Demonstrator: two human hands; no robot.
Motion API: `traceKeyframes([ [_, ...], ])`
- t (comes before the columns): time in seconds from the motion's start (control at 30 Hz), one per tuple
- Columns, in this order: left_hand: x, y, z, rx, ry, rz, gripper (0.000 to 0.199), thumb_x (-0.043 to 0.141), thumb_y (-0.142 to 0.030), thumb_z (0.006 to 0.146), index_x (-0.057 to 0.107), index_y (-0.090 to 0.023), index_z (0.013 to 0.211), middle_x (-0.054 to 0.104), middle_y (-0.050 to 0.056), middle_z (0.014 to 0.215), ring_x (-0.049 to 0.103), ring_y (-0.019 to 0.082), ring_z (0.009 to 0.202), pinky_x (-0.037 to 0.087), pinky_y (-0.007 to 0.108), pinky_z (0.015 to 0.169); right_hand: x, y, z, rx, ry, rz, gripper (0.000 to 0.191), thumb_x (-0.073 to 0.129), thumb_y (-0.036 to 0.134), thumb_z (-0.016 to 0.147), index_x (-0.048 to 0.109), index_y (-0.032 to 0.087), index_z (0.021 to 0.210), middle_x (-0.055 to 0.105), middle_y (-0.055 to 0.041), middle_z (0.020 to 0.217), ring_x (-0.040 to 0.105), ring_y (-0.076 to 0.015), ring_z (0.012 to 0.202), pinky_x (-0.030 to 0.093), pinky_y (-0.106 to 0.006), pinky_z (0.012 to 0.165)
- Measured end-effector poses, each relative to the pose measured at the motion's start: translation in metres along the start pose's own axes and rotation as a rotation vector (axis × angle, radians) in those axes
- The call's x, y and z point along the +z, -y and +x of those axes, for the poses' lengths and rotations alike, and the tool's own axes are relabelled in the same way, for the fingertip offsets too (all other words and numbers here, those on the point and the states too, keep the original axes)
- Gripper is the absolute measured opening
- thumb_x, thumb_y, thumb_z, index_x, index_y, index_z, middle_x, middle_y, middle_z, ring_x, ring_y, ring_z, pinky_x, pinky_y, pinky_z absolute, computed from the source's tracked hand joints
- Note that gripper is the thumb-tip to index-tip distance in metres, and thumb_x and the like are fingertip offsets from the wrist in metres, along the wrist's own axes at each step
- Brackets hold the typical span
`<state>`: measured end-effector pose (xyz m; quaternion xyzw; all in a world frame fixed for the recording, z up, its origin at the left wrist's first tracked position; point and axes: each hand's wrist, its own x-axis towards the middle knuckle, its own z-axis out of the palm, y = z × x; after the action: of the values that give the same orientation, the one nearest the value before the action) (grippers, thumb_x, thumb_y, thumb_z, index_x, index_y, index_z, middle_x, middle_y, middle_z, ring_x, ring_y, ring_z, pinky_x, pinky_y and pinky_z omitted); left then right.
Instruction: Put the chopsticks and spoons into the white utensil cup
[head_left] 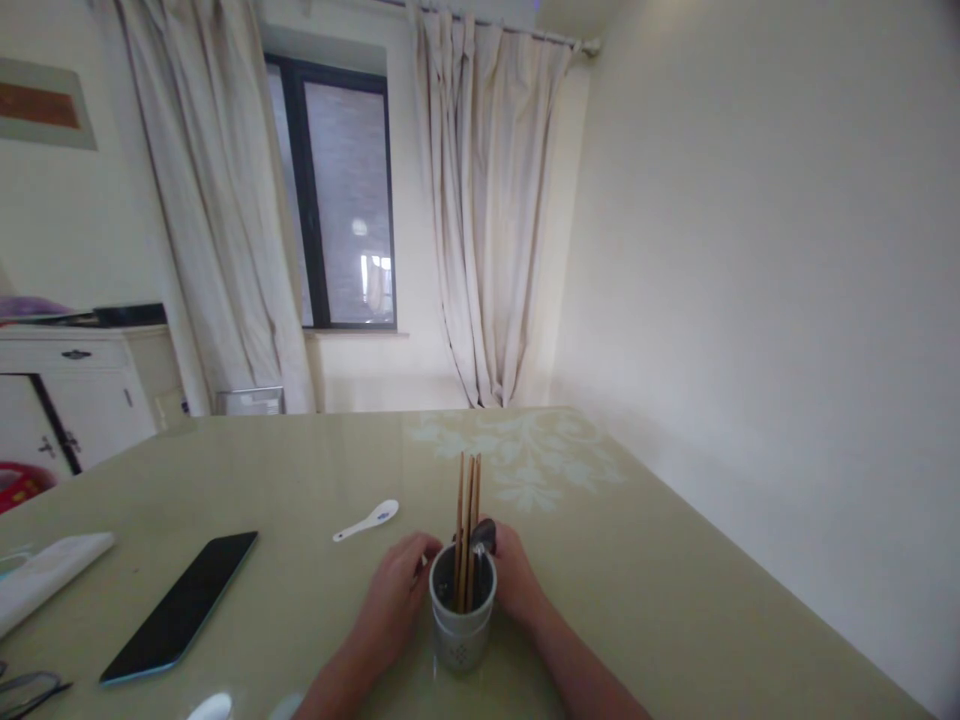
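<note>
A grey utensil cup (461,640) stands upright on the table in front of me, its rim tilted into view. Several wooden chopsticks (469,500) rise from it, along with a dark metal spoon (484,534) whose bowl points up. My left hand (396,590) curls against the cup's left side, fingers bent toward the far side. On the right, my right hand (517,578) wraps round the cup from behind, with most of its fingers hidden by the cup and spoon. Beyond my left hand lies a white ceramic spoon (371,521) with a blue mark.
A black tablet or large phone (184,605) lies on the glossy table (285,460) at left. Farther left are a white oblong object (56,570) and part of some scissors (30,686). A white rounded item (212,708) shows at the bottom edge. A wall (787,350) borders the table's right side.
</note>
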<state>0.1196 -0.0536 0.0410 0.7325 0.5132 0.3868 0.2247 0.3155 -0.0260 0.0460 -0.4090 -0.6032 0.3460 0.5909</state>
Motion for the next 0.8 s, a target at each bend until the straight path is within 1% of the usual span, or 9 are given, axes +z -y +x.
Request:
traceKeyframes([
  [0.1,-0.003,-0.004,0.000,0.034,-0.065,-0.094,0.027,0.054,-0.042,0.100,0.075,-0.025,0.100,0.079,0.009,0.103,0.071,0.028,0.101,0.056,0.042,0.095,-0.005,0.003,0.008,0.016,0.043,0.057,0.023,0.075,0.044,0.080,0.076,0.021,0.076,0.071,-0.0016,0.068,0.062,-0.0202,0.063,0.048,-0.029,0.057],
  [0.17,-0.009,-0.005,-0.001,0.029,-0.154,-0.133,0.036,0.052,-0.052,0.102,0.077,-0.025,0.106,0.079,0.011,0.112,0.071,0.030,0.111,0.054,0.046,0.104,-0.014,0.009,0.015,0.034,-0.063,0.111,0.031,0.073,0.050,0.084,0.077,0.019,0.085,0.069,-0.0016,0.069,0.059,-0.0183,0.061,0.045,-0.028,0.055],
  [0.23,-0.014,-0.007,-0.004,-0.003,-0.189,-0.193,0.046,0.047,-0.060,0.104,0.076,-0.026,0.114,0.078,0.011,0.122,0.069,0.031,0.119,0.052,0.049,0.110,-0.029,0.019,0.022,0.009,-0.229,0.147,0.035,0.075,0.053,0.088,0.077,0.018,0.089,0.066,-0.0002,0.067,0.057,-0.0168,0.060,0.045,-0.027,0.056],
  [0.33,-0.015,-0.009,-0.014,-0.037,-0.088,-0.325,0.058,0.043,-0.069,0.104,0.072,-0.027,0.131,0.075,0.012,0.135,0.067,0.032,0.125,0.051,0.049,0.112,-0.055,0.037,0.028,-0.134,-0.469,0.136,0.034,0.078,0.052,0.090,0.077,0.019,0.094,0.063,0.0013,0.068,0.056,-0.0165,0.064,0.046,-0.028,0.062],
  [0.4,-0.012,-0.009,-0.020,-0.018,0.011,-0.399,0.068,0.050,-0.076,0.098,0.066,-0.028,0.144,0.071,0.013,0.145,0.064,0.034,0.130,0.049,0.049,0.115,-0.070,0.049,0.029,-0.215,-0.609,0.142,0.033,0.080,0.052,0.090,0.075,0.019,0.097,0.063,0.0019,0.071,0.055,-0.0152,0.065,0.044,-0.027,0.061],
  [0.47,-0.006,-0.011,-0.024,0.016,0.095,-0.441,0.081,0.063,-0.080,0.089,0.062,-0.027,0.150,0.067,0.014,0.151,0.060,0.037,0.137,0.045,0.050,0.119,-0.080,0.060,0.028,-0.268,-0.712,0.238,0.034,0.083,0.052,0.089,0.072,0.021,0.097,0.062,0.0029,0.074,0.052,-0.0126,0.063,0.043,-0.024,0.058],
  [0.53,-0.001,-0.015,-0.024,0.041,0.153,-0.452,0.086,0.074,-0.077,0.083,0.061,-0.026,0.151,0.065,0.014,0.153,0.057,0.039,0.141,0.043,0.051,0.122,-0.086,0.068,0.028,-0.278,-0.741,0.378,0.036,0.086,0.053,0.086,0.069,0.022,0.095,0.060,0.0046,0.075,0.050,-0.0100,0.059,0.042,-0.021,0.054],
  [0.67,0.004,-0.028,-0.023,0.047,0.200,-0.414,0.076,0.087,-0.060,0.079,0.068,-0.024,0.143,0.070,0.012,0.146,0.060,0.039,0.134,0.049,0.048,0.115,-0.082,0.079,0.024,-0.187,-0.700,0.586,0.041,0.094,0.050,0.076,0.066,0.023,0.089,0.057,0.0077,0.070,0.048,-0.0071,0.054,0.042,-0.017,0.049],
  [0.8,0.003,-0.036,-0.023,0.029,0.199,-0.373,0.073,0.091,-0.046,0.076,0.069,-0.026,0.142,0.073,0.009,0.141,0.063,0.036,0.130,0.052,0.043,0.111,-0.061,0.085,0.011,-0.192,-0.593,0.542,0.036,0.093,0.049,0.081,0.070,0.023,0.092,0.059,0.0064,0.069,0.053,-0.0078,0.053,0.045,-0.017,0.048],
])
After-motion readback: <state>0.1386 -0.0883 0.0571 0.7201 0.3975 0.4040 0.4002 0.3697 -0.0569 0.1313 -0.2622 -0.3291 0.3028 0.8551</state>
